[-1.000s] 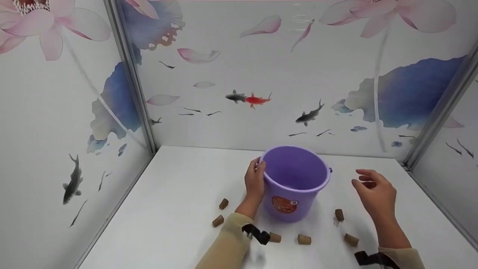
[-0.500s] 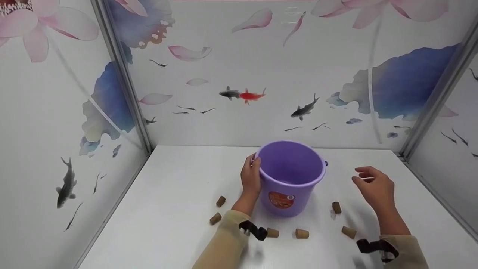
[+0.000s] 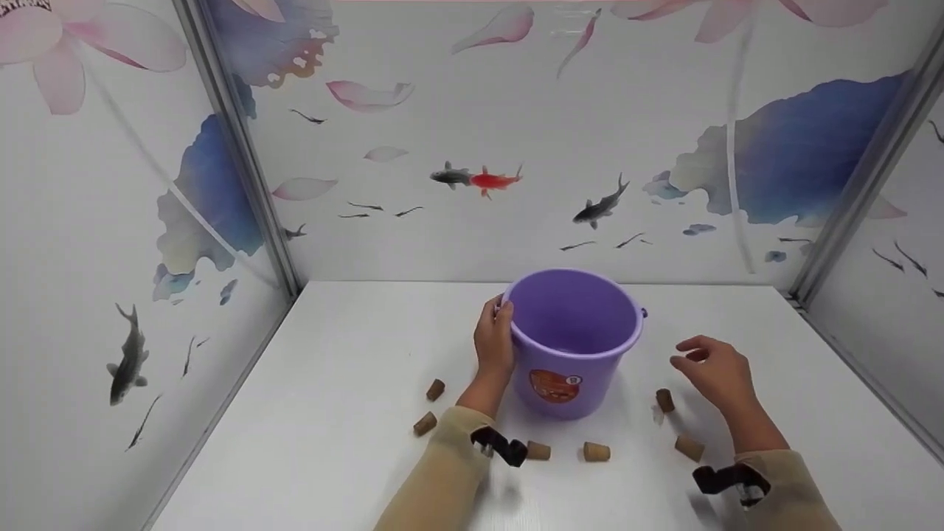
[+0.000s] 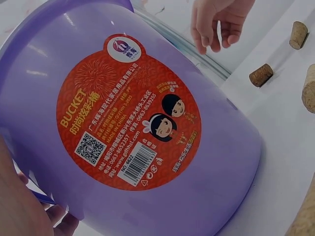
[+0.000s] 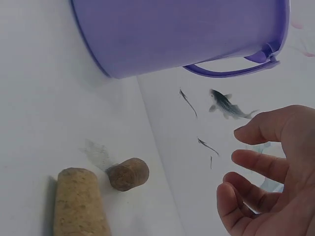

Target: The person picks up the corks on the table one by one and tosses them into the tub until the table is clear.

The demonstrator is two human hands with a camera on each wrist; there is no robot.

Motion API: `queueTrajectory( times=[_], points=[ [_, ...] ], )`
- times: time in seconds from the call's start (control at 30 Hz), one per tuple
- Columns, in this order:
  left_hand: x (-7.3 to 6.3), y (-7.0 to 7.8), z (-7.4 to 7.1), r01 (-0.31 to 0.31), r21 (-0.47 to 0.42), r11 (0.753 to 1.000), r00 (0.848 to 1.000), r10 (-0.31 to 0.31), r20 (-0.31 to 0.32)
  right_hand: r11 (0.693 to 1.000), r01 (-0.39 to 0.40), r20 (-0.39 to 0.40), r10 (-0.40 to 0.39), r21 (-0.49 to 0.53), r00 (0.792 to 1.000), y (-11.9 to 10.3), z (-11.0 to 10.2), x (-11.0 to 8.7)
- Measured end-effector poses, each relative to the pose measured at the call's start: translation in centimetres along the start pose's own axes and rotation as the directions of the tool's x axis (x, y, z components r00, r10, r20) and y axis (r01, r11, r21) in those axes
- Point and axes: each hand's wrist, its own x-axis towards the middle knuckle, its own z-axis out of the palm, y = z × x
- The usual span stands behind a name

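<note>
A purple bucket (image 3: 601,380) with a red oval label (image 4: 123,118) stands on the white table (image 3: 324,413). My left hand (image 3: 493,343) grips its rim on the left side, thumb at the edge; some of those fingers are hidden behind the wall in the head view. To the right of the bucket, my right hand (image 3: 717,369) hovers apart from it, fingers loosely bent and holding nothing. Below that hand lie a dark cork stopper (image 3: 665,400) and a lighter cork stopper (image 3: 689,448). The bucket's purple handle (image 5: 226,73) hangs at its side in the right wrist view.
Two cork stoppers, an upper one (image 3: 436,389) and a lower one (image 3: 425,423), lie left of the bucket. In front are another cork (image 3: 539,450) beside my left sleeve (image 3: 435,472) and one more cork (image 3: 597,452). Painted white walls (image 3: 442,243) enclose the table.
My right hand has moved left, nearer to the bucket. The left hand keeps its grip on the rim. The head view has shifted slightly; the corks lie as before.
</note>
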Motion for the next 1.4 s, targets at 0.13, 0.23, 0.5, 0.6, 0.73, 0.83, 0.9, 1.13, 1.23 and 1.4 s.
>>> queueTrajectory(
  times=[0.13,0.23,0.5,0.6,0.73,0.83,0.9,1.13,1.23,1.4],
  points=[
    [0.1,0.0,0.1,-0.007,-0.002,1.0,1.0,0.007,-0.007,1.0,-0.013,0.048,0.013,-0.011,0.999,0.6,0.1,0.2],
    [0.1,0.1,0.2,-0.017,0.003,1.0,1.0,0.017,-0.013,1.0,-0.006,0.074,0.008,-0.02,0.997,1.0,0.2,0.3],
    [0.2,0.2,0.2,-0.026,0.018,1.0,0.999,0.026,-0.023,0.999,0.01,0.131,-0.004,-0.048,0.991,1.4,0.5,0.5],
    [0.1,0.2,0.1,-0.018,0.013,1.0,1.0,0.018,-0.02,0.998,0.031,0.159,-0.022,-0.054,0.987,1.7,0.5,0.5],
    [0.0,0.3,0.0,-0.013,0.002,1.0,1.0,0.013,-0.014,0.998,0.042,0.175,-0.032,-0.051,0.984,2.0,0.6,0.6],
    [0.2,0.3,0.1,-0.015,-0.002,1.0,1.0,0.015,-0.009,0.998,0.038,0.174,-0.027,-0.059,0.984,2.2,0.5,0.8],
    [0.3,0.4,0.2,-0.015,-0.004,1.0,1.0,0.015,-0.005,0.997,0.036,0.178,-0.024,-0.065,0.984,2.3,0.5,0.9],
    [0.6,0.5,-0.2,-0.024,-0.011,1.0,1.0,0.024,-0.015,0.999,0.032,0.264,-0.02,-0.044,0.964,2.3,0.2,1.1],
    [0.4,0.4,-0.3,-0.02,-0.003,1.0,1.0,0.02,-0.018,0.999,0.046,0.285,-0.038,-0.019,0.958,2.6,0.0,0.3],
    [-0.1,0.1,0.1,-0.004,0.005,1.0,1.0,0.004,0.002,0.998,0.059,0.284,-0.056,-0.002,0.957,3.2,-0.7,-2.0]
  ],
)
